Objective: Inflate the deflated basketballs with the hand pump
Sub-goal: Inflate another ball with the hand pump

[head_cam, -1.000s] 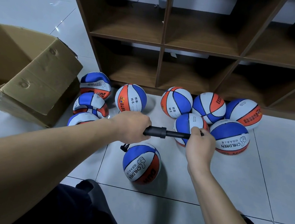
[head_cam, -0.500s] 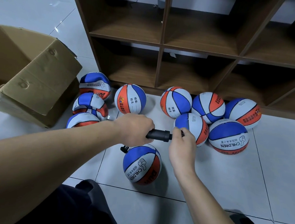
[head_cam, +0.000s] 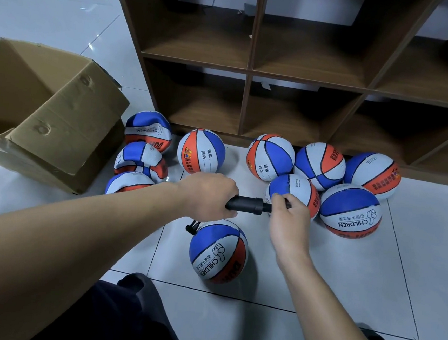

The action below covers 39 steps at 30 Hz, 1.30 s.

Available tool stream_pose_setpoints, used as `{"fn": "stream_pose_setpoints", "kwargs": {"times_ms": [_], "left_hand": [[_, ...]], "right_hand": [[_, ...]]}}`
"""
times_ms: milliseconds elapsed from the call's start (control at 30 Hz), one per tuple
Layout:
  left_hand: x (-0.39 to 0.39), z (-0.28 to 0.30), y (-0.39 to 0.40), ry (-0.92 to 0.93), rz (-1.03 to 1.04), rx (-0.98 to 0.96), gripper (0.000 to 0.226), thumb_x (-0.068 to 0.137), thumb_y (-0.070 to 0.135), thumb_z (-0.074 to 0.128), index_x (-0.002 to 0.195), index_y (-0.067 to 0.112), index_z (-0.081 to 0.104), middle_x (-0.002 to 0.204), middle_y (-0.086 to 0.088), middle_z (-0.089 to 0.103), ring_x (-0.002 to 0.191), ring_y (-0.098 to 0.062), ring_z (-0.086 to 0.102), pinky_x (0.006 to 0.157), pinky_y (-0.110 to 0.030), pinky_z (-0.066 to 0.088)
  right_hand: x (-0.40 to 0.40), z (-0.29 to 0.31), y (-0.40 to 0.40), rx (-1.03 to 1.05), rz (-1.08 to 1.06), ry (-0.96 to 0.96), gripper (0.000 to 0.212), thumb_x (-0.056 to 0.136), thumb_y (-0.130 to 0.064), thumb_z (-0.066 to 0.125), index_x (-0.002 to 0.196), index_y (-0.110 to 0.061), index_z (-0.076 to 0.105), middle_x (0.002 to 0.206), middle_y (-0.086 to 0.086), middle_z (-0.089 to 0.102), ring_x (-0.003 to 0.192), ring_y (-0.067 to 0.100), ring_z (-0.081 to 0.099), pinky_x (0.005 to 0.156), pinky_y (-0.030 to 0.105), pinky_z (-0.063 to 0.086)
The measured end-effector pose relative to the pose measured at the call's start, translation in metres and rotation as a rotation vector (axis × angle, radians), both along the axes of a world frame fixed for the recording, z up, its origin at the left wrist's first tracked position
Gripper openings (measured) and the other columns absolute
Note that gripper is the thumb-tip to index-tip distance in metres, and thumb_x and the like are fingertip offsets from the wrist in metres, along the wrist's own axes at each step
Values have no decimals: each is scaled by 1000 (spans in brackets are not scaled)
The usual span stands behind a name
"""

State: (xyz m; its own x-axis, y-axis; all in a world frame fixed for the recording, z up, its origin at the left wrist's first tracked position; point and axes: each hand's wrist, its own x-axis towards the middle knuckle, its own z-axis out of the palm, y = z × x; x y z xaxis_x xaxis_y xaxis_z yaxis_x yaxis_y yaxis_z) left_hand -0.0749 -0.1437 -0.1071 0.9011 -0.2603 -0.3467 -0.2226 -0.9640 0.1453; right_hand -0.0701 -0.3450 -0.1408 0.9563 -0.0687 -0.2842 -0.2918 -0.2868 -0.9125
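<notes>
In the middle of the frame, the left hand [head_cam: 209, 195] gripped the black plastic hand pump [head_cam: 247, 205] and the right hand [head_cam: 290, 216] pinched its handle, pumping the round blue, white and orange basketball [head_cam: 218, 252] below; another pull looked next.

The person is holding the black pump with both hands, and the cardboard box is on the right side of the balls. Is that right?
Not quite. The box is on the left side of the balls, as the head view shows. The rest is right: the left hand and right hand both hold the black pump.

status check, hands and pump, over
Left hand grips pump barrel, right hand on handle. Hose runs to nearest ball. Nothing blocking.
</notes>
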Motion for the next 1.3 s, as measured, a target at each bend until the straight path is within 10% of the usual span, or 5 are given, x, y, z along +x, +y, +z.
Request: {"fn": "stream_pose_setpoints", "kwargs": {"times_ms": [367,533,867,1300], "left_hand": [[2,3,11,-28,21,67,33,100,47,60,75,28,48,73,7,57,64,-13,53,55,-31,40],[-1,1,11,-25,31,68,29,100,45,58,78,27,52,72,6,58,64,-15,55,58,-32,47],[0,1,5,-15,14,46,26,99,46,58,81,28,54,73,6,60,65,-16,57,57,-31,44],[-4,-4,2,-11,-14,24,27,97,44,57,77,27,52,70,5,59,66,-20,59,62,-36,53]], "right_hand": [[19,4,-39,59,-309,11,33,94,-14,54,65,-18,37,53,-10,35,54,14,30,54,30,29],[13,0,-22,23,-275,-15,24,92,-22,52,83,0,52,64,3,42,61,23,35,59,38,35],[-3,2,2,-35,-133,-40,33,96,-23,50,69,-17,33,59,-4,32,63,23,30,62,46,44],[-19,5,21,-70,45,-74,39,107,-25,50,72,-17,35,62,-3,37,55,13,36,54,31,30]]}}
